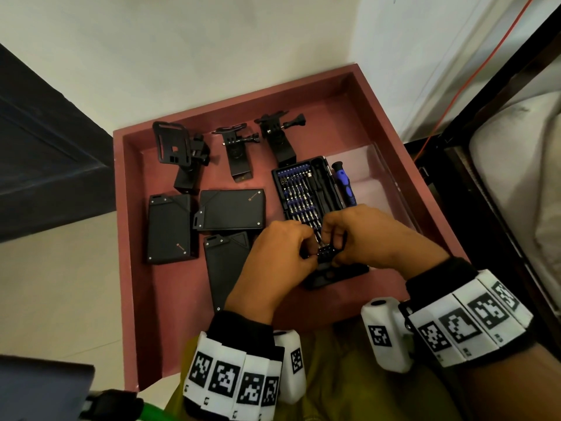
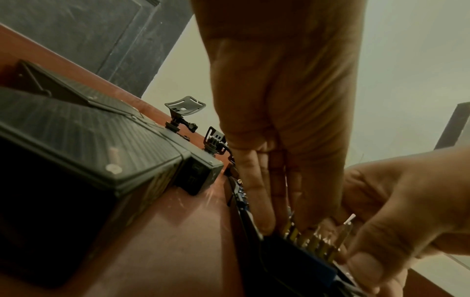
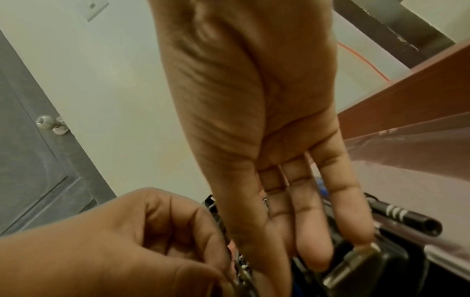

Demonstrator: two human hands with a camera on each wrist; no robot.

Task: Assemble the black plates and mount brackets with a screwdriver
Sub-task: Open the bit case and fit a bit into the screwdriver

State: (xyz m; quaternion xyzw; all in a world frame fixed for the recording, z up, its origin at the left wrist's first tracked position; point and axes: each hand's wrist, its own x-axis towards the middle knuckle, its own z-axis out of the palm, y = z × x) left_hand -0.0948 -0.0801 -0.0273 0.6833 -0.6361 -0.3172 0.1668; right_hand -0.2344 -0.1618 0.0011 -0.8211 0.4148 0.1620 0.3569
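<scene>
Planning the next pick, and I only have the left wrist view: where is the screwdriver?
Observer: The blue-and-black screwdriver lies on the clear lid, right of the bit case, no hand on it.
Operator: How many plates are out?
Observer: Three black plates lie flat in the tray, left of the case.
Operator: And brackets?
Observer: Three mount brackets stand along the tray's far side.
</scene>
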